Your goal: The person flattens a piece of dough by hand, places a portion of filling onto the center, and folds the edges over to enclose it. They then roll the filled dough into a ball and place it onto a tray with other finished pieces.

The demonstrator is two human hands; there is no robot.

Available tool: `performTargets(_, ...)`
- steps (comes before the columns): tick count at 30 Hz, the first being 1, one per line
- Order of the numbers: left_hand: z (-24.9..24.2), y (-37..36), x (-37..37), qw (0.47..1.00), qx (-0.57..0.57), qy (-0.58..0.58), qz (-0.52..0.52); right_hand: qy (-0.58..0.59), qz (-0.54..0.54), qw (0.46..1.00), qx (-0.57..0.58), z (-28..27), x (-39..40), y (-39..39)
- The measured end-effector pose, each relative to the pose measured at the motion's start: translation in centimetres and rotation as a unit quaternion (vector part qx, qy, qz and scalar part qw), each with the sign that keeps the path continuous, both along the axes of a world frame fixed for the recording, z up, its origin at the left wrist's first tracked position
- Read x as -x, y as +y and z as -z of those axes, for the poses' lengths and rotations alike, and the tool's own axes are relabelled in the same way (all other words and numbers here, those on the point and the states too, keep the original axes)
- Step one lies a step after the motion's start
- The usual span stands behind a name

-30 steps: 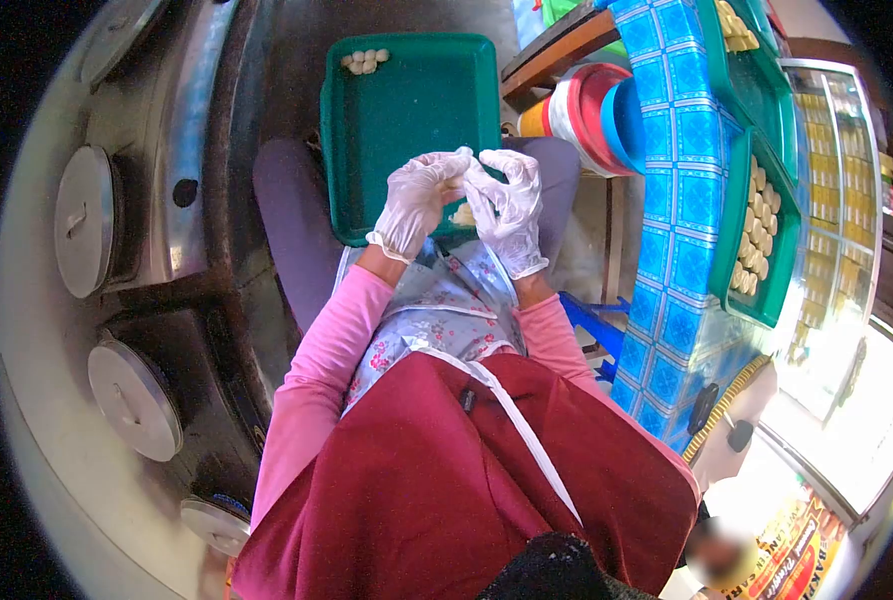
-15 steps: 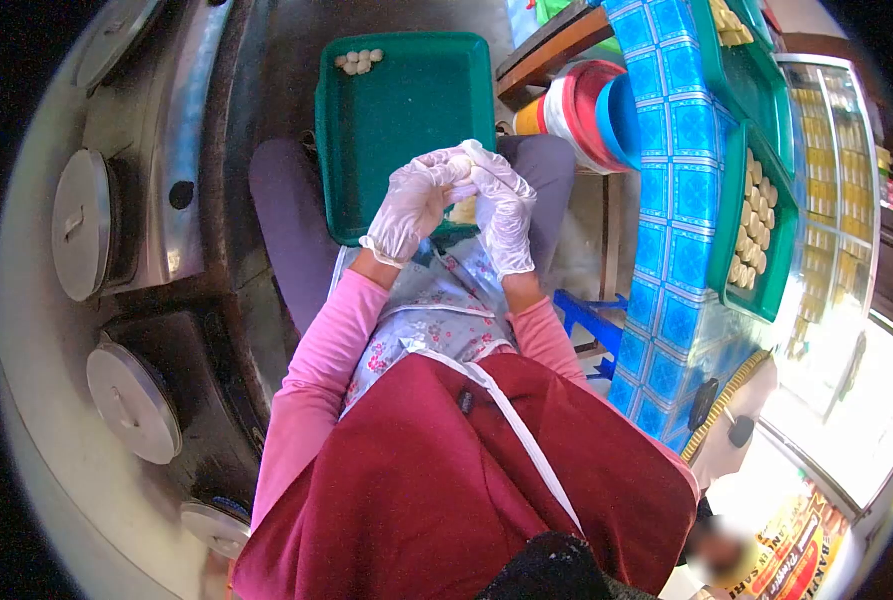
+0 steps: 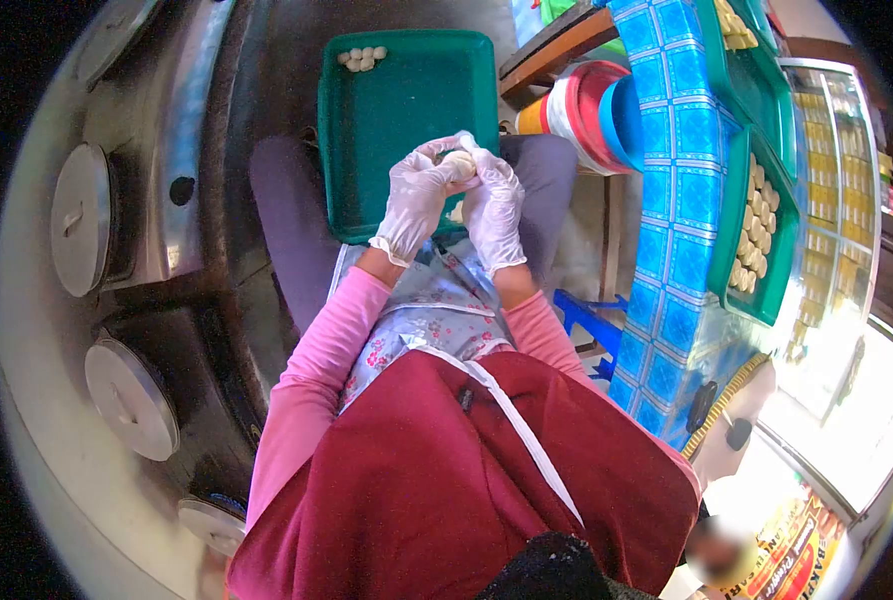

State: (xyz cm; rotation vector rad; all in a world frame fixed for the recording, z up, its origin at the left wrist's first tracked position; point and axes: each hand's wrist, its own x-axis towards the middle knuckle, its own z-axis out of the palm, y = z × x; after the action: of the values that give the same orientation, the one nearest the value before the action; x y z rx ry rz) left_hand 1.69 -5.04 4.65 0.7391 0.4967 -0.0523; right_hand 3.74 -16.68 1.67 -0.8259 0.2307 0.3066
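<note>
Both my hands, in white gloves, meet over the near end of a green tray (image 3: 406, 110) resting at my lap. Between the fingers sits a small pale dough ball (image 3: 458, 163), partly covered. My left hand (image 3: 418, 200) is curled around its left side. The fingers of my right hand (image 3: 493, 205) close on it from the right. Several white dough balls (image 3: 362, 58) lie grouped in the tray's far left corner. A pale yellowish lump (image 3: 455, 213) shows in part below my hands, too hidden to name.
On the right, a table with a blue checked cloth (image 3: 666, 200) carries green trays, one with rows of pale dough pieces (image 3: 756, 225). Red and blue tubs (image 3: 591, 115) stand beside it. Round metal lids (image 3: 131, 398) line the left side. A glass cabinet (image 3: 831, 180) stands far right.
My fingers have shifted around the dough ball, so more of it shows now. The right hand has turned and moved slightly left and down. The tray's dough balls stay as they were.
</note>
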Motion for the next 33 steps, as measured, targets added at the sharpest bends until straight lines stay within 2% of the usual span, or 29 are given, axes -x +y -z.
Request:
performTargets(1,0.0,-0.1,0.1,1.000,-0.003,-0.011,-0.003,-0.110,-0.007,0.980,0.167,-0.6,0.3,0.1)
performTargets(2,0.1,-0.2,0.1,1.000,-0.006,-0.022,-0.007,-0.216,-0.013,0.920,0.327,-2.2,0.5,0.5)
performTargets(3,1.1,0.1,0.0,0.992,0.107,-0.062,-0.004,-0.313,-0.018,0.823,0.474,-3.0,0.8,0.7)
performTargets(4,2.6,0.7,-0.3,0.970,0.220,-0.102,0.000,-0.360,0.003,0.777,0.517,-3.2,1.1,0.8)
performTargets(5,2.3,1.1,-0.6,0.934,0.329,-0.141,0.003,-0.389,-0.011,0.782,0.486,-3.3,0.9,0.8)
performTargets(6,1.1,0.8,-0.3,0.968,0.216,-0.119,-0.045,-0.417,-0.025,0.787,0.455,-3.2,0.7,0.8)
performTargets(7,1.8,0.7,-0.4,0.947,0.283,-0.152,-0.027,-0.443,-0.039,0.790,0.422,-3.3,0.7,0.8)
performTargets(8,3.1,0.5,-0.7,0.919,0.348,-0.183,-0.009,-0.395,-0.146,0.848,0.323,-4.7,1.3,1.0)
performTargets(9,2.3,0.5,-1.1,0.886,0.411,-0.214,0.010,-0.348,-0.131,0.886,0.276,-5.3,1.6,2.3)
performTargets(11,-1.2,-1.1,-0.9,0.981,0.188,-0.034,-0.036,-0.215,-0.050,0.973,0.066,-5.3,0.5,3.9)
performTargets(12,-1.7,-1.6,-1.1,0.988,0.136,-0.061,-0.035,-0.181,-0.071,0.981,0.016,-6.6,-0.3,3.9)
performTargets(13,-1.9,-1.9,-0.8,0.992,0.085,-0.085,-0.033,-0.213,-0.001,0.974,0.080,-5.7,-1.6,4.3)
performTargets(14,-1.7,-1.9,-0.5,0.992,0.075,-0.099,-0.038,-0.245,0.003,0.957,0.156,-6.5,-2.0,4.6)
performTargets(16,-0.9,-1.6,-0.3,0.989,0.055,-0.132,-0.046,-0.300,-0.008,0.927,0.224,-6.1,-3.3,4.2)
performTargets(18,-0.3,-0.5,0.0,0.969,0.215,-0.110,-0.052,-0.320,0.012,0.927,0.194,-6.1,-3.3,4.0)
performTargets(19,0.0,0.0,-0.1,0.950,0.291,-0.098,-0.058,-0.330,0.022,0.905,0.269,-6.5,-2.6,3.1)
performTargets(21,-0.1,0.5,-0.3,0.953,0.278,-0.084,-0.089,-0.300,-0.012,0.892,0.338,-7.4,-0.9,2.1)
performTargets(23,-0.1,0.2,-0.2,0.967,0.227,-0.076,-0.087,-0.460,-0.004,0.739,0.492,-6.0,-0.4,1.3)
performTargets(25,0.1,-0.2,-0.2,0.972,0.219,-0.057,-0.066,-0.438,-0.019,0.748,0.499,-4.1,0.1,0.8)
performTargets(27,-0.1,-0.6,-0.2,0.974,0.208,-0.071,-0.063,-0.416,-0.016,0.774,0.478,-4.6,0.1,0.7)
performTargets(30,-0.5,0.0,0.2,0.944,0.310,-0.106,-0.024,-0.383,-0.020,0.806,0.451,-3.8,-0.5,0.5)
performTargets(31,-0.2,-0.1,0.3,0.963,0.240,-0.124,-0.003,-0.371,-0.025,0.816,0.443,-3.4,-0.7,0.3)
performTargets(33,1.3,-0.5,0.6,0.983,0.094,-0.156,0.038,-0.307,-0.035,0.868,0.389,-5.1,-0.6,0.4)
